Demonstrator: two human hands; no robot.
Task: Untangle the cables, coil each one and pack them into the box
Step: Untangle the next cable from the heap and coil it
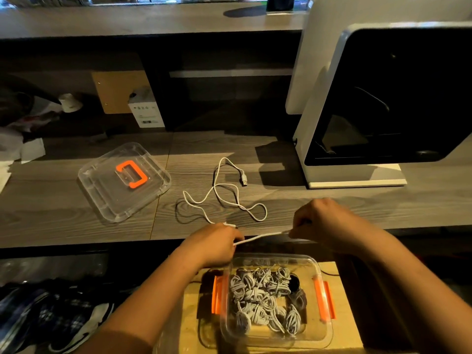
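Evidently one white cable is being straightened for coiling. The left hand is closed around it at the front edge of the worktop. The right hand pinches it a little further along, so a short stretch runs taut between them, probably to take out kinks before the first loop. The rest of the cable trails loosely over the worktop behind the hands, ending at its USB plug. Lower down, just in front of the person, the clear box stands open and already holds many coiled cables, so each finished coil can drop straight in. Its lid lies well off to the left, out of the way.
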